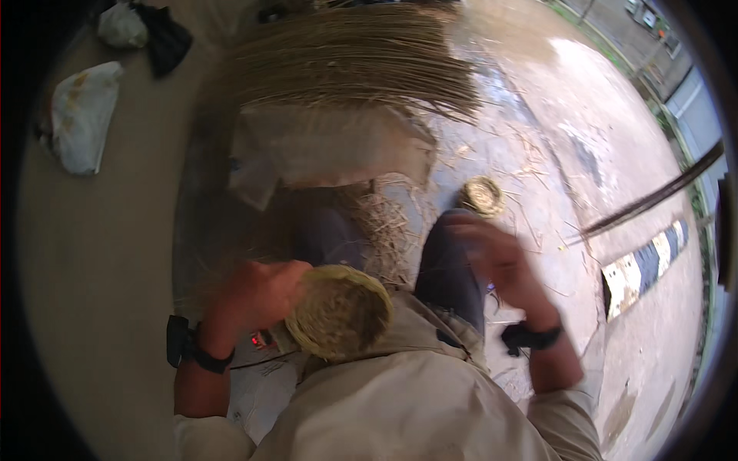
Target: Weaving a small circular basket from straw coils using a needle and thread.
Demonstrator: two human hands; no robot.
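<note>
A round woven straw basket (367,288) rests in my lap, tilted so that its hollow inside faces up. My left hand (265,296) is closed on the basket's left rim. Motion blurs its fingers in part. Over my right knee, apart from the basket, hovers my right hand (496,257). Its fingers are smeared by motion, so I cannot tell whether they hold a strand. Each wrist wears a black band. A smaller coiled straw piece (483,197) lies on the ground just beyond my right knee.
A large bundle of long dry stalks (354,54) lies ahead, with a pale sack cloth (323,146) before it. Straw scraps (384,234) litter the ground between my knees. Plastic bags (84,115) sit at far left. A dark pole (653,192) and a striped block (646,265) are at right.
</note>
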